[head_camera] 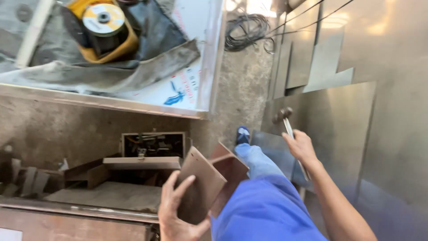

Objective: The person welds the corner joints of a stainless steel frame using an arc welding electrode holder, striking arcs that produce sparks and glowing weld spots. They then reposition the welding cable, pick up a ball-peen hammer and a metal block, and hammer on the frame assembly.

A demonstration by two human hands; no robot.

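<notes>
Rust-brown angled steel plate (203, 185) sits gripped in the left hand (176, 209), fingers wrapped over its flat face; right hand (299, 146) is clenched round a metal-handled hammer (287, 122) above smooth steel sheets (339, 120).

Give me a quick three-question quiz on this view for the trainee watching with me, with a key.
1. True or false: the right hand holds a hammer over the steel sheets.
2. What does the left hand grip?
A. a coil of wire
B. a brown angled metal piece
C. a yellow tub
3. Fill in: the spool at top left sits in a ____ tub.

Key:
1. True. The hammer's head points away from the person, above the grey sheets.
2. B. The fingers wrap the near edge of the brown angled metal piece, beside the blue trouser leg.
3. Yellow.
</notes>
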